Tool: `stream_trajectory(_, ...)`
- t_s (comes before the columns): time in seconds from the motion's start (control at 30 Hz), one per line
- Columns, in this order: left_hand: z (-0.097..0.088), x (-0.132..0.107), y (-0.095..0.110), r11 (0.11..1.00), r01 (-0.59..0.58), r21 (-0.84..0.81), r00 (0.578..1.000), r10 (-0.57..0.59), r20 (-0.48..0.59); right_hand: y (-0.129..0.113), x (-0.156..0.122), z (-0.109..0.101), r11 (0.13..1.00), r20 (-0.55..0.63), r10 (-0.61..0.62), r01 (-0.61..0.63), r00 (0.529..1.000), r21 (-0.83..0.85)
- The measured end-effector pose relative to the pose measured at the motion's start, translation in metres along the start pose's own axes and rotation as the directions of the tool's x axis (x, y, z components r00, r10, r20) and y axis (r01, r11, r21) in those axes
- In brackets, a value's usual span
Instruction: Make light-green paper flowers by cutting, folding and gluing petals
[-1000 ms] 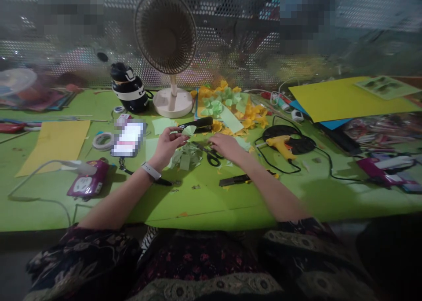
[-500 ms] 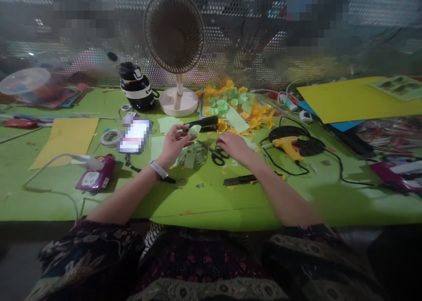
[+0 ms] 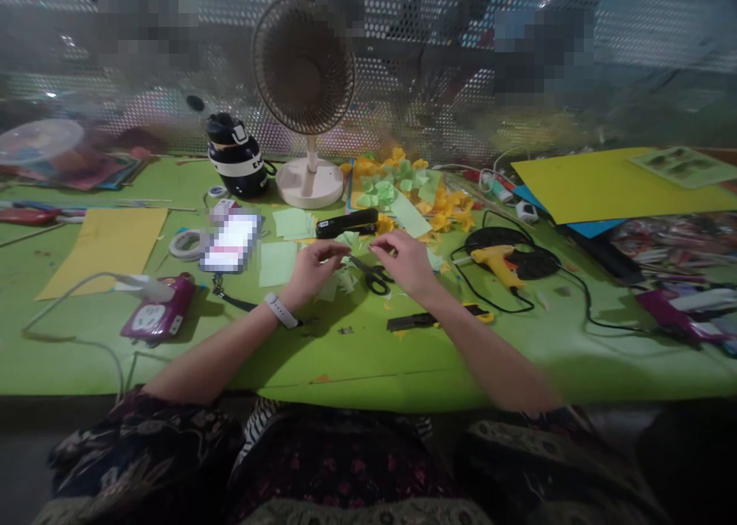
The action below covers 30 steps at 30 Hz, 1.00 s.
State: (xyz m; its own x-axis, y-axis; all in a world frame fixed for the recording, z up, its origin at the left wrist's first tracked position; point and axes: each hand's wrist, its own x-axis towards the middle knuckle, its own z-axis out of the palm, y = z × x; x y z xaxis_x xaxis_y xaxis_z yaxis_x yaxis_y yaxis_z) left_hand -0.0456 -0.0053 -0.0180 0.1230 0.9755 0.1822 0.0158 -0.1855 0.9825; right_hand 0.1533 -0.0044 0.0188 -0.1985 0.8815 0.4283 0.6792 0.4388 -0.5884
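Observation:
My left hand (image 3: 315, 272) is closed in a pinch, with a small pale green paper piece (image 3: 350, 239) at its fingertips. Facing it, a short gap away, my right hand (image 3: 404, 259) has thumb and forefinger pressed together; whatever they may hold is too small to make out. Black-handled scissors (image 3: 377, 281) lie on the table between and just below the hands. Green paper scraps (image 3: 329, 288) lie beneath my left hand, partly hidden by it. Behind the hands rests a black stapler (image 3: 346, 222). A utility knife (image 3: 411, 322) lies under my right forearm.
Green and yellow paper flowers (image 3: 387, 189) are heaped at the back. A fan (image 3: 309, 183) and a black bottle (image 3: 235, 164) stand behind. To the right lies a yellow glue gun (image 3: 500, 262) with its cord; to the left are a phone (image 3: 231, 242), tape (image 3: 187, 244) and a purple power strip (image 3: 160, 310).
My right hand has shifted slightly left, its fingertips nearer my left hand. The green piece at my left fingertips has turned and sits a little lower. The whole view has shifted slightly.

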Motion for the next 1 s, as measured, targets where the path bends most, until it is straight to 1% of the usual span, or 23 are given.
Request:
stream_trajectory(0.1, 0.003, -0.006, 0.002, 0.983, -0.092, 0.158, 0.995, 0.087, 0.043, -0.003, -0.003, 0.003, 0.998, 0.001, -0.039, 0.039, 0.999, -0.04)
stream_trajectory(0.23, 0.002, -0.008, 0.001, 0.923, -0.229, 0.308, 0.973, 0.22, 0.063, -0.003, -0.008, 0.008, 0.991, 0.03, -0.091, 0.093, 0.995, -0.098)
stream_trajectory(0.33, 0.001, -0.005, -0.005, 0.871, -0.335, 0.359, 0.94, 0.333, 0.068, -0.005, -0.01, 0.01, 0.987, 0.07, -0.104, 0.112, 0.992, -0.111)
stream_trajectory(0.43, 0.002, -0.003, -0.008, 0.847, -0.381, 0.371, 0.92, 0.385, 0.066, -0.008, -0.012, 0.01, 0.985, 0.103, -0.102, 0.115, 0.989, -0.125)
stream_trajectory(0.57, 0.002, -0.002, -0.005, 0.836, -0.394, 0.382, 0.914, 0.399, 0.071, -0.009, -0.011, 0.008, 0.986, 0.111, -0.113, 0.126, 0.987, -0.114)
stream_trajectory(0.8, -0.002, -0.003, 0.004, 0.883, -0.351, 0.313, 0.936, 0.339, 0.092, -0.006, -0.006, -0.006, 0.98, 0.107, -0.197, 0.199, 0.974, -0.009)
stream_trajectory(1.0, 0.0, -0.005, 0.005, 0.919, -0.329, 0.219, 0.944, 0.315, 0.098, -0.006, -0.004, -0.009, 0.986, 0.135, -0.167, 0.165, 0.977, 0.023)
